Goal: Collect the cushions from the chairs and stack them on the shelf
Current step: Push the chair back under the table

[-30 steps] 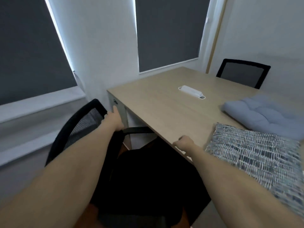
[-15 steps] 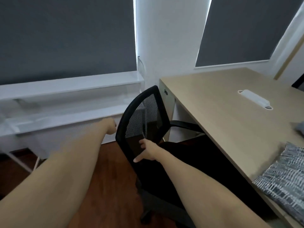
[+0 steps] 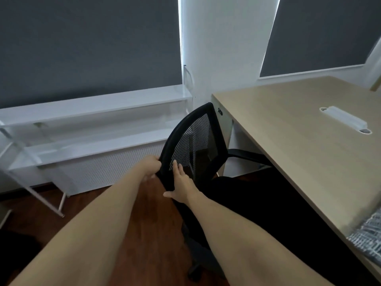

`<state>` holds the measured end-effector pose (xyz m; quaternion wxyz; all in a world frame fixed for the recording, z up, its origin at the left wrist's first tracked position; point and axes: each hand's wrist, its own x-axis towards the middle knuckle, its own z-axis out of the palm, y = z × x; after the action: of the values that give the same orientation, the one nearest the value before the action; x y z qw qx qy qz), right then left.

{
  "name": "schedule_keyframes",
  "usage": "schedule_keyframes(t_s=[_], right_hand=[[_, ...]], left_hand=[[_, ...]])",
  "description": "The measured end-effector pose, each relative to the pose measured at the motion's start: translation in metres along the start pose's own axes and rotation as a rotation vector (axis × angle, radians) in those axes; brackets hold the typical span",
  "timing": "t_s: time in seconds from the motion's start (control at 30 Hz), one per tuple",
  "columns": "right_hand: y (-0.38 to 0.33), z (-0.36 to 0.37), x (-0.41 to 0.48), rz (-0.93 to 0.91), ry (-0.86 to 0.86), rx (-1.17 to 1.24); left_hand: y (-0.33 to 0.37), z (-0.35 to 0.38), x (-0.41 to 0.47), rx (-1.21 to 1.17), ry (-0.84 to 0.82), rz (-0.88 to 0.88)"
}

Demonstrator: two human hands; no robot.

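Dark blinds and a white shelf (image 3: 92,104) fill the wall, bare of cushions. Since a moment ago both hands have closed in on the black mesh chair (image 3: 195,141): left hand (image 3: 149,167) now grips the backrest's outer edge, right hand (image 3: 182,183) lies flat, fingers spread, on the mesh. Looks like swinging the chair aside, since it blocks the way to the shelf. Patterned cushion (image 3: 369,236) waits on the table (image 3: 299,131) edge, far right, uncollected.

Hidden and cut off around the chair (image 3: 195,141)

The left hand (image 3: 149,167) curls its fingertips behind the chair's back frame, out of sight. Right of the chair, a patterned cushion (image 3: 369,236) on the table (image 3: 299,129) is cropped by the edge. The chair's base is lost in shadow.
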<state>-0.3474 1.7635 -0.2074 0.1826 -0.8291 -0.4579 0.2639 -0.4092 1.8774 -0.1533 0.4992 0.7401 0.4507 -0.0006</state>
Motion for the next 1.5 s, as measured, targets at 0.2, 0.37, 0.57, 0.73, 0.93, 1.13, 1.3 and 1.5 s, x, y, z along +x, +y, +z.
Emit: schedule_keyframes(t_s=[0.2, 0.37, 0.57, 0.73, 0.93, 1.13, 1.3, 1.5], right_hand=[[0.004, 0.003, 0.008, 0.007, 0.047, 0.067], [0.019, 0.001, 0.001, 0.013, 0.107, 0.147], [0.053, -0.02, -0.017, 0.044, 0.099, 0.125], [0.088, -0.037, -0.043, 0.11, 0.098, 0.165], [0.132, -0.061, -0.081, 0.26, 0.204, 0.277], [0.182, -0.086, -0.134, 0.382, 0.355, 0.244], [0.23, -0.108, -0.17, 0.522, 0.44, 0.174], [0.269, -0.131, -0.19, 0.573, 0.464, 0.183]], left_hand=[[0.012, 0.004, 0.005, -0.101, -0.109, -0.034], [0.033, 0.017, 0.009, -0.264, -0.134, -0.077], [0.068, 0.066, 0.013, -0.1, -0.147, -0.037], [0.096, 0.104, 0.015, -0.01, -0.055, 0.065], [0.122, 0.148, 0.007, -0.021, -0.133, 0.047], [0.145, 0.198, -0.015, 0.022, -0.216, 0.118], [0.16, 0.245, -0.028, 0.122, -0.229, 0.162], [0.18, 0.284, -0.033, 0.179, -0.243, 0.179]])
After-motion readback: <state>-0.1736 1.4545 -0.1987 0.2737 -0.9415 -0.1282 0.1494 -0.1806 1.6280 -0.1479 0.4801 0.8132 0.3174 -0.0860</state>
